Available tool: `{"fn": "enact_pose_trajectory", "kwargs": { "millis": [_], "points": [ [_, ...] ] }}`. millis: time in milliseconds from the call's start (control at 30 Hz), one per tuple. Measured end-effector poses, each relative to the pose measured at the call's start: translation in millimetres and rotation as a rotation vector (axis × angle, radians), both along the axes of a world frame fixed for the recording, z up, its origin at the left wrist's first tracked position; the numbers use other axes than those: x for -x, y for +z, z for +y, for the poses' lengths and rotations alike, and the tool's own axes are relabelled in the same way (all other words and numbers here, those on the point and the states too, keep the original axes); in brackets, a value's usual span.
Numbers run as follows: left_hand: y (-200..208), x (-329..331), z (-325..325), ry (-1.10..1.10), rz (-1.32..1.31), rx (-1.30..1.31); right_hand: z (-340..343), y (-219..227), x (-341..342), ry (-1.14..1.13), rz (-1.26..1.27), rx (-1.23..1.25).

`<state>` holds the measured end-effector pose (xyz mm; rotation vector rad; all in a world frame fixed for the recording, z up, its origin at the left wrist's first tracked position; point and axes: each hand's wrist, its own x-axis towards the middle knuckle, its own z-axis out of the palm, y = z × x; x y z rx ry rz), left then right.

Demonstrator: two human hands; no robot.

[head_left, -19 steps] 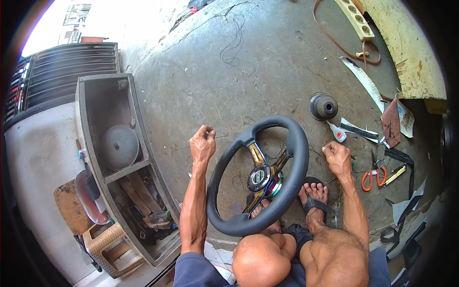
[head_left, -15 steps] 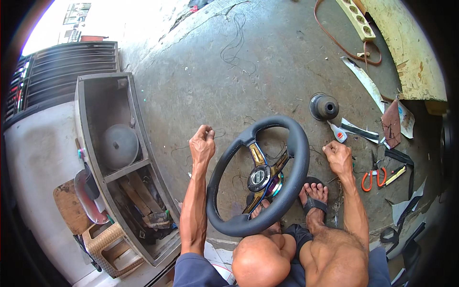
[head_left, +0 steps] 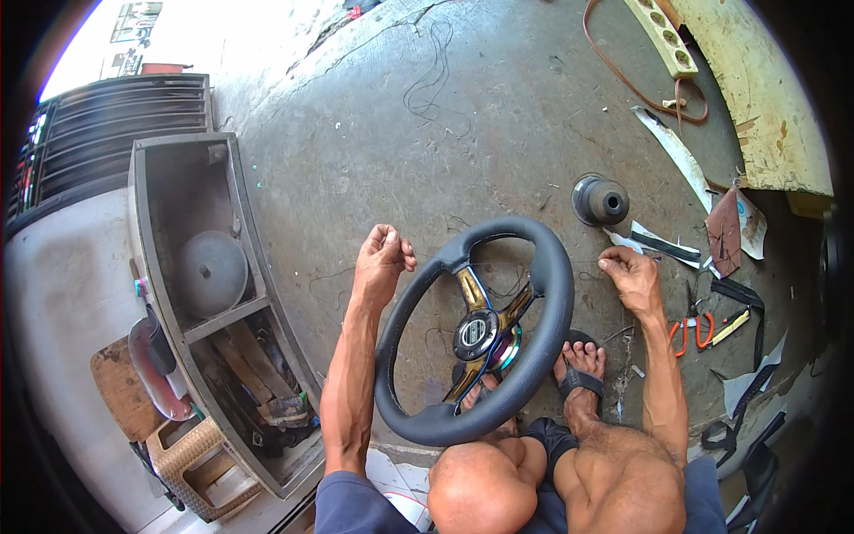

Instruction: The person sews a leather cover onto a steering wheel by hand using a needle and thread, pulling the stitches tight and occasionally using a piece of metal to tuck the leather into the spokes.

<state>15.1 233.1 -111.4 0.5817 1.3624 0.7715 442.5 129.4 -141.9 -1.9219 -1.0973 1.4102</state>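
Note:
A black steering wheel [head_left: 559,311] with gold-toned spokes leans tilted against my knees, above my sandalled feet. My left hand [head_left: 381,258] is raised just beyond its upper left rim, fingers curled in a pinch on a thin dark thread. To the right of the rim, my right hand [head_left: 632,278] pinches too, and a fine thread [head_left: 583,265] shows faintly by its fingertips, seeming to run across toward the left hand. Neither hand touches the wheel. A small white bottle [head_left: 623,241] is partly hidden behind my right hand.
A black cone-shaped part [head_left: 600,201] stands beyond the wheel. Orange-handled scissors [head_left: 692,331], a yellow cutter [head_left: 732,327] and leather scraps [head_left: 725,236] lie at right. A power strip [head_left: 665,40] is far right. An open grey cabinet [head_left: 187,334] stands at left.
My left hand has turned and shifted slightly farther away. My right hand has risen a little, now covering part of the white bottle. The wheel sits slightly farther left in view.

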Motion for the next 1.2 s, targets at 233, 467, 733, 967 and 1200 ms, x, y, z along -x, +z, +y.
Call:
{"fn": "enact_pose_trajectory", "kwargs": {
  "millis": [233, 467, 733, 967, 1200],
  "points": [
    [-24, 13, -14, 0.044, 0.086, 0.006, -3, -8, 9, -0.011, -0.17, 0.029],
    [-28, 10, -10, 0.02, 0.14, 0.003, -2, -12, 11, -0.03, -0.228, -0.05],
    [-32, 12, -15, 0.055, 0.114, 0.004, -2, -12, 12, -0.009, -0.275, -0.038],
    [-31, 15, -18, 0.097, 0.085, 0.049, 2, -3, 19, -0.038, -0.302, -0.032],
    [-40, 48, -23, 0.159, 0.277, -0.073, -32, 18, -35, 0.03, -0.63, -0.264]
  ]
}}
